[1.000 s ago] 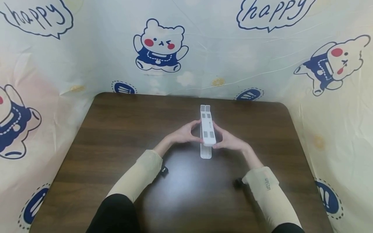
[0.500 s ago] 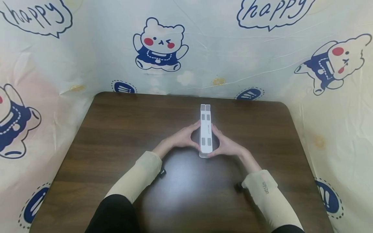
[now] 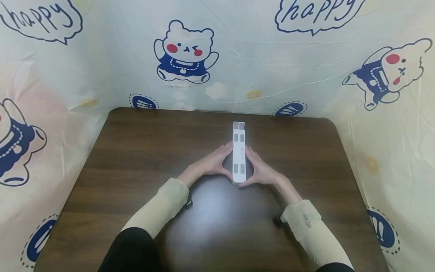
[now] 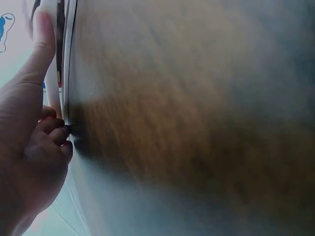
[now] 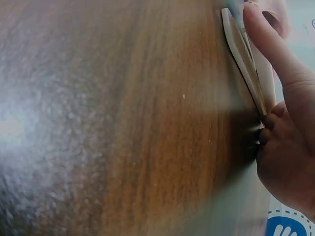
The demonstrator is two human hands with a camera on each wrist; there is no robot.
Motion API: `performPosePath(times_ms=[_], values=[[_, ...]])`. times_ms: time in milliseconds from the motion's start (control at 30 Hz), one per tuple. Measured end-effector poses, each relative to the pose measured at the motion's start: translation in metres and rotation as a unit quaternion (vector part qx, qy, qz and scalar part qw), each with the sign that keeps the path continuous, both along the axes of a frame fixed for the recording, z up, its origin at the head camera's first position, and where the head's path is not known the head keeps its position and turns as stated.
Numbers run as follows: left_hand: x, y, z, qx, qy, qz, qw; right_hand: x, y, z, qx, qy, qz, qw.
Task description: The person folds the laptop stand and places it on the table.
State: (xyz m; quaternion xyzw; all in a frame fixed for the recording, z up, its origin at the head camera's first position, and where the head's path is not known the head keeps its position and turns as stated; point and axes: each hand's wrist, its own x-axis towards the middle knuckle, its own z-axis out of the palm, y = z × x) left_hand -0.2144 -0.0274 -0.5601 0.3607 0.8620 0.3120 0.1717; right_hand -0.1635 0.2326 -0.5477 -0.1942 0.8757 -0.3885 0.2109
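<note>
A white folding laptop stand [image 3: 239,153] with grey pads lies lengthwise on the table, its upper bar folded down over the lower one. From the left side my left hand [image 3: 211,163] holds it, thumb by the near end and fingers farther along the edge. My right hand [image 3: 266,172] grips the opposite side in the same way. In the right wrist view a narrow gap shows between the two bars of the stand [image 5: 242,56], with the thumb along the upper bar. In the left wrist view the fingertips [image 4: 60,133] are down at the lower bar.
The dark wooden table [image 3: 136,143] has rounded far corners. Behind it and at both sides hangs a pale sheet [image 3: 251,56] printed with bears. Small black devices sit under the wrists, by the light sleeves [image 3: 158,206].
The upper bar has swung down from a raised position onto the lower bar. Both hands have come slightly lower and nearer with it.
</note>
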Motion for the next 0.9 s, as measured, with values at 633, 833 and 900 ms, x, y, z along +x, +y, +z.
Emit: performPosePath(times_ms=[633, 833, 900], values=[[0.012, -0.002, 0.001, -0.067, 0.035, -0.012, 0.9971, 0.011, -0.007, -0.010, 0.008, 0.050, 0.000, 0.999], [0.017, -0.010, 0.014, -0.101, 0.041, -0.003, 0.9940, 0.013, -0.003, -0.002, 0.036, 0.028, -0.019, 0.999], [0.018, -0.013, 0.022, -0.115, 0.046, 0.008, 0.9923, 0.013, 0.002, 0.003, 0.047, 0.035, -0.035, 0.998]])
